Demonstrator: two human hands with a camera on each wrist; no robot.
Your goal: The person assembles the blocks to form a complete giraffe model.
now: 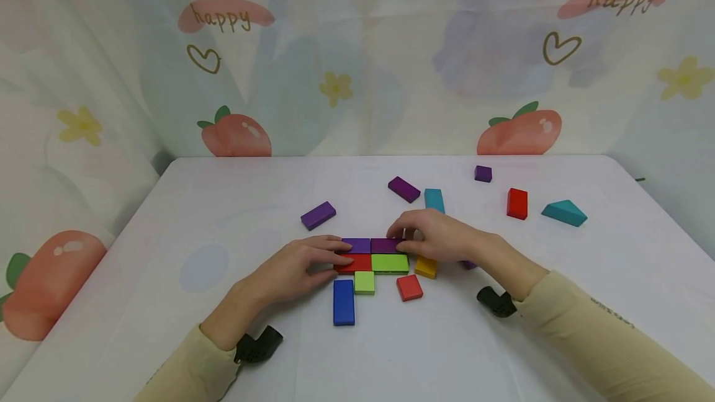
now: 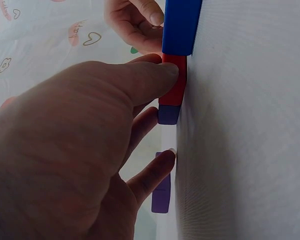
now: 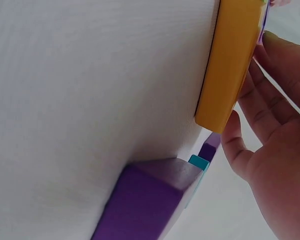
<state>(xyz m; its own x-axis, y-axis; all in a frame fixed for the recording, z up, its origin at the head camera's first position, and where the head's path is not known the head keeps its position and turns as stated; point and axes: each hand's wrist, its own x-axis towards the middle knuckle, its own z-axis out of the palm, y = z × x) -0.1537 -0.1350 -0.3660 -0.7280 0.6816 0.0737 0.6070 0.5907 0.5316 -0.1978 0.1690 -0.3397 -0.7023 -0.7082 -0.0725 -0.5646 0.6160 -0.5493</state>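
On the white surface (image 1: 167, 327), the left hand (image 1: 290, 268) is at nine o'clock of a small block group; its fingers are extended and touch the group's end, without gripping. The right hand (image 1: 441, 234), at two o'clock, pinches the dark purple rectangular block (image 1: 384, 245), which lies at one o'clock. The blue rectangular block (image 1: 344, 303) is at seven, the lime-green rectangular block (image 1: 390, 263) at four, the red rectangular block (image 1: 362, 263) at eight, the violet rectangular block (image 1: 357, 245) at ten, the smaller green square block (image 1: 364, 283) at six. For good alignment, I would keep the left fingers as steady stop and push the dark purple piece gently toward nine o'clock, so that no row buckles.
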